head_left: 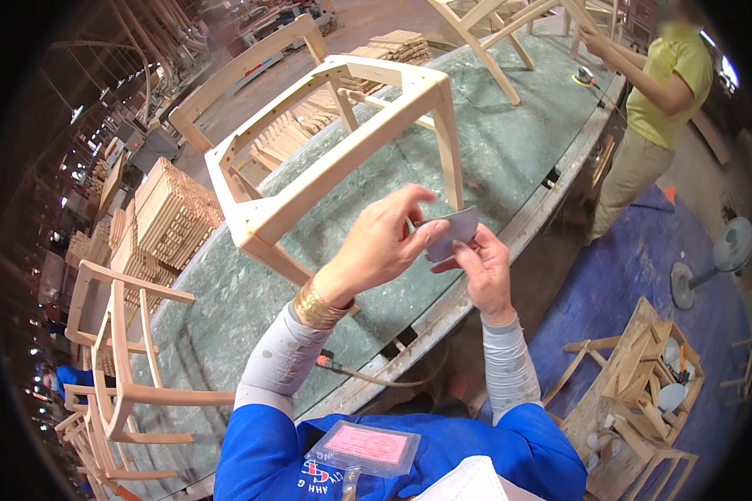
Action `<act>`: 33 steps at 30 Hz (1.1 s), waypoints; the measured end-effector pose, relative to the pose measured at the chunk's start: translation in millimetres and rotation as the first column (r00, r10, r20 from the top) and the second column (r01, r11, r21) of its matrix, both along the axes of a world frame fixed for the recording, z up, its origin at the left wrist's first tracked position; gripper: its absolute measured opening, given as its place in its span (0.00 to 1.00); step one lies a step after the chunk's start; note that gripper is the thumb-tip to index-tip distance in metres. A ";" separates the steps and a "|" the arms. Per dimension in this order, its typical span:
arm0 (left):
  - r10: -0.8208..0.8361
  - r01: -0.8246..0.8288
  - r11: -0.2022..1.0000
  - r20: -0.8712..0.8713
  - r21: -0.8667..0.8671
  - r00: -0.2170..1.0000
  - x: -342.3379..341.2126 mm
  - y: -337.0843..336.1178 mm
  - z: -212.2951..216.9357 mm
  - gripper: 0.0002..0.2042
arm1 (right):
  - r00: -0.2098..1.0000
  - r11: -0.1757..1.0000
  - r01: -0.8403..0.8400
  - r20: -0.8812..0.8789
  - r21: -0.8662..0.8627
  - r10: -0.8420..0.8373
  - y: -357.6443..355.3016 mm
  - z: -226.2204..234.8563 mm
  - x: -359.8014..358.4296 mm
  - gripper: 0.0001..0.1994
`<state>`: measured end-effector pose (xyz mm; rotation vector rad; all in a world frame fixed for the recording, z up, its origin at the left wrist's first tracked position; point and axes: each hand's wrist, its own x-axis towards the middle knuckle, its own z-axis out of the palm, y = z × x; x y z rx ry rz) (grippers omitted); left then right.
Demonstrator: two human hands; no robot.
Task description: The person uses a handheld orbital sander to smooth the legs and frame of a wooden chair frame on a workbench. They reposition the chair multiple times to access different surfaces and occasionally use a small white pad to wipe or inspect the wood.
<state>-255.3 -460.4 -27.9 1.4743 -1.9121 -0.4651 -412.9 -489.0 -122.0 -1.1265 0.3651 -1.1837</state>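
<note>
Between my two hands is a small grey sheet of what looks like sandpaper, bent a little. My left hand pinches its left edge with the thumb, the other fingers curled behind. The fingers of my right hand are closed on its lower right part. Just beyond my hands, an unfinished pale wooden chair frame without a seat stands on the green-grey worktable. One of its legs comes down right behind the sheet. Gold tape wraps my left wrist, and grey sleeves cover both forearms.
More chair frames stand at the table's left end. At the far right, a person in a yellow shirt handles another chair. Stacked wood lies beyond the table. A fan and a wooden bench with tools are at right; a hose hangs over the near edge.
</note>
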 end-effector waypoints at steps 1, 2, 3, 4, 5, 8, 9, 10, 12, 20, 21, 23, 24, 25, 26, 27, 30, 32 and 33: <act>-0.030 0.029 0.999 -0.028 -0.027 0.999 8.2 -5.3 -1.2 0.10 | 1.000 0.997 0.026 -0.013 -0.078 -0.027 -2.2 7.4 12.8 0.09; -0.059 0.056 0.997 -0.055 -0.055 0.997 17.6 -11.5 -1.8 0.08 | 0.994 0.988 0.083 -0.062 -0.132 -0.092 -8.2 9.1 23.5 0.08; -0.103 0.100 0.988 -0.016 -0.117 0.995 25.1 -16.8 -2.1 0.07 | 0.981 0.973 0.140 -0.107 -0.186 -0.162 -14.7 8.1 31.7 0.07; -0.140 0.142 0.974 0.026 -0.178 0.990 33.5 -21.7 -1.2 0.07 | 0.962 0.951 0.190 -0.147 -0.243 -0.230 -23.2 7.0 39.8 0.06; -0.170 0.182 0.955 0.071 -0.236 0.983 43.2 -26.4 0.0 0.07 | 0.968 0.964 0.205 -0.112 -0.167 -0.225 -36.1 6.7 48.0 0.04; 0.095 0.002 0.970 0.388 -0.244 0.917 71.2 -54.2 40.9 0.16 | 0.659 0.643 0.603 -0.159 -0.473 -0.735 -96.9 7.0 60.2 0.04; 0.141 -0.014 0.965 0.476 -0.262 0.868 83.2 -68.6 48.4 0.20 | 0.553 0.507 0.676 -0.088 -0.535 -0.829 -126.1 5.0 67.6 0.04; 0.185 -0.030 0.961 0.559 -0.275 0.808 95.9 -83.3 53.9 0.25 | 0.438 0.363 0.730 -0.011 -0.579 -0.899 -153.9 1.6 76.3 0.04; 0.099 -0.026 0.992 0.617 -0.127 0.780 119.2 -111.0 40.9 0.33 | 0.363 0.211 0.751 0.125 -0.626 -0.923 -199.7 6.0 100.5 0.04; -0.053 -0.102 0.965 0.559 0.243 0.827 121.7 -124.2 13.3 0.24 | 0.210 -0.005 0.692 0.208 -0.722 -0.955 -253.1 17.6 119.6 0.05; -0.045 -0.104 0.964 0.539 0.243 0.841 122.5 -123.2 13.1 0.23 | 0.175 -0.020 0.676 0.187 -0.736 -0.967 -250.5 16.9 122.2 0.05; -0.045 -0.109 0.964 0.553 0.243 0.832 120.2 -125.0 13.2 0.21 | 0.230 -0.033 0.690 0.262 -0.723 -0.937 -255.9 -11.2 114.6 0.05; -0.037 -0.122 0.963 0.565 0.241 0.824 119.3 -124.9 13.9 0.21 | 0.263 -0.033 0.701 0.302 -0.712 -0.916 -252.3 -14.4 115.0 0.05; -0.056 -0.130 0.950 0.565 0.283 0.823 117.9 -125.8 14.7 0.20 | 0.252 -0.007 0.698 0.255 -0.716 -0.933 -251.6 -15.1 113.4 0.05; -0.045 -0.126 0.955 0.547 0.270 0.836 118.0 -127.8 16.7 0.21 | 0.256 -0.013 0.693 0.262 -0.721 -0.931 -259.5 -10.5 113.4 0.05; -0.040 -0.123 0.955 0.527 0.269 0.849 119.4 -127.3 15.4 0.21 | 0.260 -0.008 0.687 0.256 -0.727 -0.931 -260.4 1.0 114.3 0.05; -0.040 -0.112 0.957 0.502 0.268 0.864 120.6 -127.2 12.3 0.21 | 0.285 -0.004 0.684 0.272 -0.730 -0.919 -261.4 -4.1 113.2 0.05; -0.031 -0.110 0.963 0.508 0.245 0.861 121.0 -129.9 17.2 0.21 | 0.298 -0.014 0.713 0.321 -0.701 -0.899 -263.8 -9.0 111.5 0.05; -0.029 -0.118 0.960 0.506 0.255 0.862 119.9 -128.5 15.7 0.21 | 0.277 -0.010 0.693 0.279 -0.720 -0.920 -261.6 1.4 110.8 0.04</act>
